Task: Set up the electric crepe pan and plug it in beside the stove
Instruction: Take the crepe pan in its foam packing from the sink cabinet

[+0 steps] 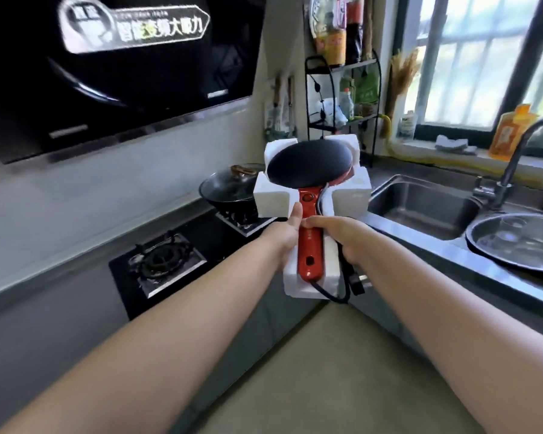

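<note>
over the floor between stove (166,261) and sink (420,208), my left hand (284,236) grips the foam tray's (351,189) left edge, thumb up beside the red handle (309,245). the crepe pan (311,166) lies nested in the foam, dark plate away from me. my right hand (342,236) clasps the tray's right side, the cord (342,296) and plug (358,285) hanging beneath it.

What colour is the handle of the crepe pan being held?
Red, with a black cooking plate; the crepe pan's handle shows clearly in the head view.
</note>
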